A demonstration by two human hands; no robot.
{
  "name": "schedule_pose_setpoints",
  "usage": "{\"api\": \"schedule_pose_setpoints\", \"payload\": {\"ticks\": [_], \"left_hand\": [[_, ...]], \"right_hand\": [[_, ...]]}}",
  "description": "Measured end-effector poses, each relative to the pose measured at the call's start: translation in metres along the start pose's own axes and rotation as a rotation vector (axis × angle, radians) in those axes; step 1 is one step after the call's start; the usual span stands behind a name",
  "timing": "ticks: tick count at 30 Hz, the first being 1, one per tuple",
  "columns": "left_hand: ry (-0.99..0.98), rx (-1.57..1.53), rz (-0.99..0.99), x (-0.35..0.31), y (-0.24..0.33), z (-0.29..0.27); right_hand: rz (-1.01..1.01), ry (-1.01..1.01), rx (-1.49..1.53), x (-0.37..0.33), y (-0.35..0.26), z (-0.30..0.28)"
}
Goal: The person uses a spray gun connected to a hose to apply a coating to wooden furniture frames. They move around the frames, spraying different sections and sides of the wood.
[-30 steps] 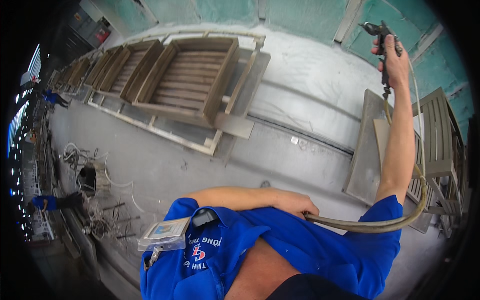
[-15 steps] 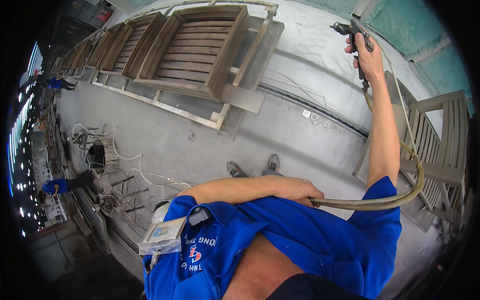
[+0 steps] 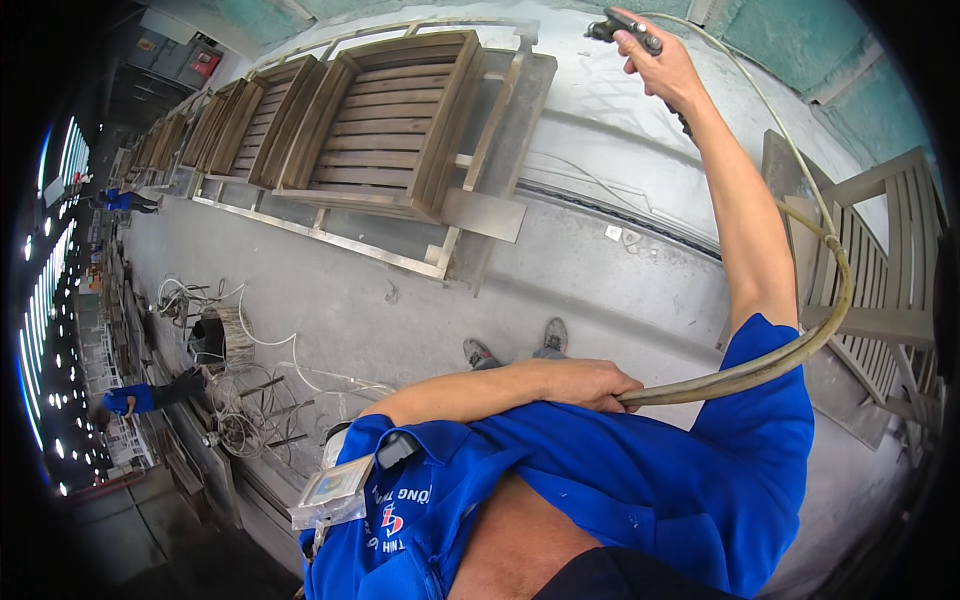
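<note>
My right arm is stretched out to the far side, and its hand (image 3: 668,72) is wrapped round a dark spray gun (image 3: 640,40) whose nozzle points left. A pale, thin hose runs from the gun back over my right forearm. In front of my waist my left hand (image 3: 595,385) is closed round a thicker beige hose (image 3: 740,380), which loops up on the right. To the left of the gun, apart from it, a brown slatted wooden frame (image 3: 385,130) rests tilted on a metal rack (image 3: 330,235).
More slatted frames (image 3: 270,115) line the rack going left. A slatted wooden chair (image 3: 880,290) stands at the right. Tangled hoses (image 3: 245,400) lie on the floor at lower left, near a round bin (image 3: 235,335). A floor track (image 3: 620,215) crosses the middle. Two people in blue are far left.
My right hand has swung left and farther out with the spray gun, toward the slatted frames. The left hand still grips the hose in almost the same place.
</note>
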State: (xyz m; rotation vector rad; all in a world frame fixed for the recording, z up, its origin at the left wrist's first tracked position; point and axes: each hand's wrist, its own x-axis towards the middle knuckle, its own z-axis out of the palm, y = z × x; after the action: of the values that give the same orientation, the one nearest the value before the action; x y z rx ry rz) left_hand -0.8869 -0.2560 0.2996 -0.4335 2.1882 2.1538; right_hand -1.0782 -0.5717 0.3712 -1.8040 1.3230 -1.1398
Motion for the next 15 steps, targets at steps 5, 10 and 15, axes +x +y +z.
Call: {"api": "schedule_pose_setpoints", "payload": {"ticks": [5,10,15], "left_hand": [[0.046,-0.001,0.021,-0.007,-0.008,-0.001],[0.024,0.025,0.033,-0.013,-0.016,-0.008],[0.049,0.072,0.007,-0.028,-0.014,-0.012]], "right_hand": [[0.014,-0.291,0.146,-0.069,-0.016,-0.002],[-0.087,-0.611,0.158,-0.126,-0.027,0.002],[0.037,-0.302,-0.052,-0.07,-0.004,0.017]]}}
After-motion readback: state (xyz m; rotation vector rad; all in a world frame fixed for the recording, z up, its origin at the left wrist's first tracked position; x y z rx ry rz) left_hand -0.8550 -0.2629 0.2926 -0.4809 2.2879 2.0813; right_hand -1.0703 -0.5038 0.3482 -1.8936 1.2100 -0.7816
